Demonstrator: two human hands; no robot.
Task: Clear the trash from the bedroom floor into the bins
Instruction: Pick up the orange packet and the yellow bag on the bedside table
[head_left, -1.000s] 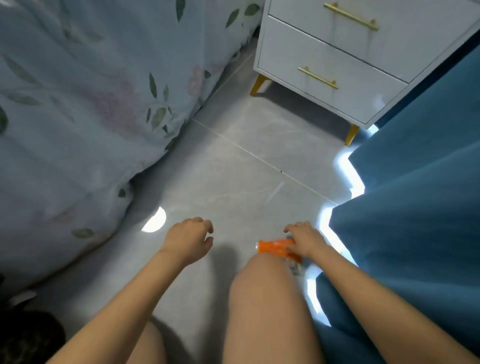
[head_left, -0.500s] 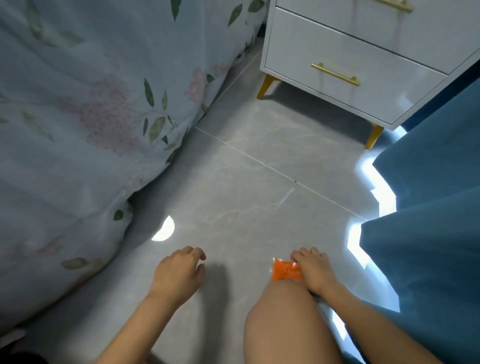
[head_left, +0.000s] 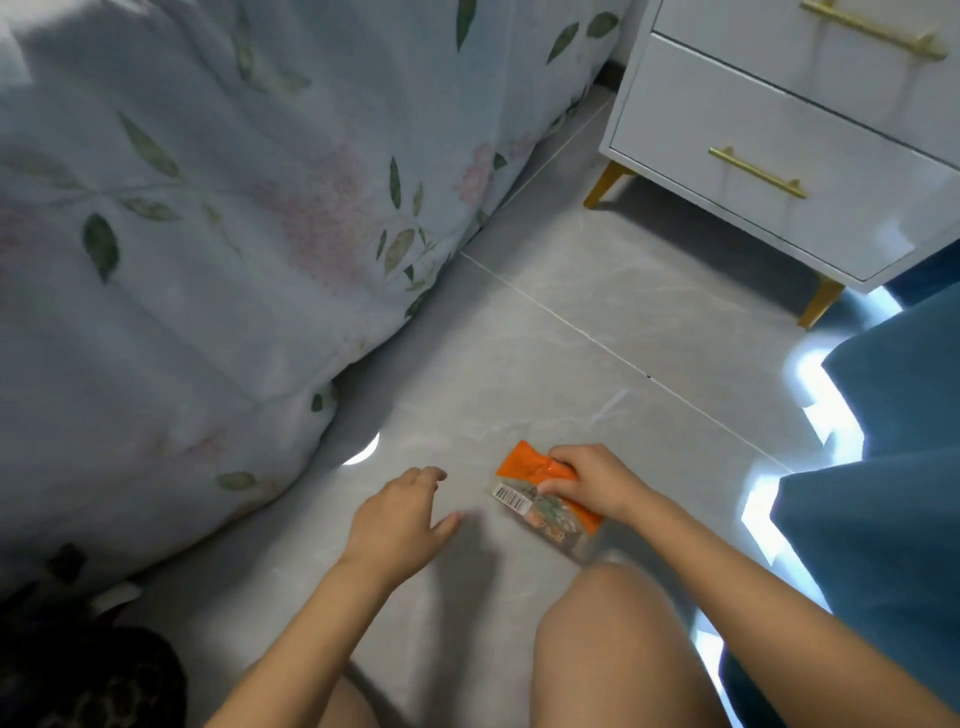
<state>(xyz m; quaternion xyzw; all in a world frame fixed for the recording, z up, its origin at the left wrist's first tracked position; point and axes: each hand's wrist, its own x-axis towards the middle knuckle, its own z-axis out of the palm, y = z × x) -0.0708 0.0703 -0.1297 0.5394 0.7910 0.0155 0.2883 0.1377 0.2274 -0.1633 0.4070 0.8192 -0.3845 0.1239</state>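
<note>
my right hand (head_left: 597, 486) has its fingers (head_left: 558, 487) curled narrow around an orange snack packet (head_left: 540, 499), pinching it across its middle just above the grey floor (head_left: 571, 322). whether the packet's lower end touches the tile i cannot tell. the orange end sticks out beyond my fingertips, away from me, and the clear end with a barcode label hangs on the near side, towards my knee (head_left: 613, 597).

i judge the packet to be very light, thin and crinkly, with a glossy film that could slide out of a loose pinch. it looks soft, not fragile, so squeezing harder should do no harm. the middle, where my fingers already sit, seems the best hold; the sealed ends would flop.

my left hand (head_left: 400, 519) hangs empty to the left of the packet, fingers spread wide and loose, palm down, near the floor but apart from the packet.

for room: the bedcover (head_left: 208, 234) bulges well out to the left of my left hand, the white drawer unit (head_left: 805, 130) stands far beyond my fingertips, and a blue curtain (head_left: 883, 493) hangs close to the right of my right wrist. bare tile lies open ahead of both hands. no bin is in view, so i expect to have to turn and look for one.
</note>
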